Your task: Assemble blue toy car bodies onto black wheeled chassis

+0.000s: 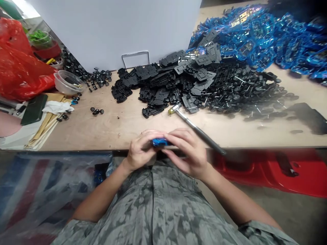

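Note:
A small blue toy car [158, 142] is held between both hands at the table's front edge. My left hand [141, 149] grips its left end, fingers closed around it. From the other side, my right hand [187, 151] has its fingers bent over the car's right end, which they partly hide. Just beyond my right hand lies a hammer [196, 127] with a yellow-tipped head and a dark handle reaching over the edge. Black plastic car bases [155, 97] are heaped behind the hands. To their right is a pile of wheels on metal axles [237, 90].
Blue car shells [255, 37] fill the back right. A white panel [114, 30] stands behind the parts. At left are a clear tub [68, 82], a red plastic bag [22, 64], a dark phone [34, 109] and a loose black wheel piece [97, 111]. A red stool [270, 170] sits below the table.

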Action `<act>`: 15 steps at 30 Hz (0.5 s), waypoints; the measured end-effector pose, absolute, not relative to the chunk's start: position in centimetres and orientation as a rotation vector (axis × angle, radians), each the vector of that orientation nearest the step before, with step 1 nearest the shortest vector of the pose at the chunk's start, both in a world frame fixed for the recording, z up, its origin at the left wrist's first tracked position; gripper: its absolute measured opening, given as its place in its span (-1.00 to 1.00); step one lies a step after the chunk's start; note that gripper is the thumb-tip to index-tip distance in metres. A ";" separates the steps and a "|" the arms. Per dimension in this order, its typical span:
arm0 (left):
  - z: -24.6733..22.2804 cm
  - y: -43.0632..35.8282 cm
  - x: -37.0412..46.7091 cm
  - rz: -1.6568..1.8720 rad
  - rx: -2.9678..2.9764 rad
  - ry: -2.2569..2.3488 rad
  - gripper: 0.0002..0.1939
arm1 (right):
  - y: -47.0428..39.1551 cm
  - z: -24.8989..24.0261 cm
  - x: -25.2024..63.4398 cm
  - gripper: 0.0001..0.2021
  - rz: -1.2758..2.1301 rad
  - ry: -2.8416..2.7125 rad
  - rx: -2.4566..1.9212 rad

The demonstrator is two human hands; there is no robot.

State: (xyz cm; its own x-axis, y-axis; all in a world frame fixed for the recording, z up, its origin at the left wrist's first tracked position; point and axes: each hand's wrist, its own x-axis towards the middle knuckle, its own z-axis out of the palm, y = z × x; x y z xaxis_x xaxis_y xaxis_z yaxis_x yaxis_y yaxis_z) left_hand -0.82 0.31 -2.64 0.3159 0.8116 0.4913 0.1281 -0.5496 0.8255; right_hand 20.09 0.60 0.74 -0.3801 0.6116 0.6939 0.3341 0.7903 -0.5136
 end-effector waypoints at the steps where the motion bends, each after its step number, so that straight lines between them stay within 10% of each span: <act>1: -2.7 0.4 -0.8 1.274 1.925 0.815 -0.62 | 0.6 1.1 20.0 -0.53 0.314 -2.041 -0.686; 15: -3.0 -0.2 0.8 1.295 1.963 0.909 -0.65 | 0.1 0.9 18.2 -0.82 0.339 -1.859 -0.792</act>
State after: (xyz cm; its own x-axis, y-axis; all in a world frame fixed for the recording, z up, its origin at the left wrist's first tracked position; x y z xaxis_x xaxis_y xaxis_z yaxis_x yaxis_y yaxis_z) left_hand 0.79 -0.20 -2.98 0.2858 0.8079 0.5154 0.2108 -0.5776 0.7886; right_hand 18.22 0.05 0.89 -0.2421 0.6586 0.7124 0.3651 0.7422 -0.5621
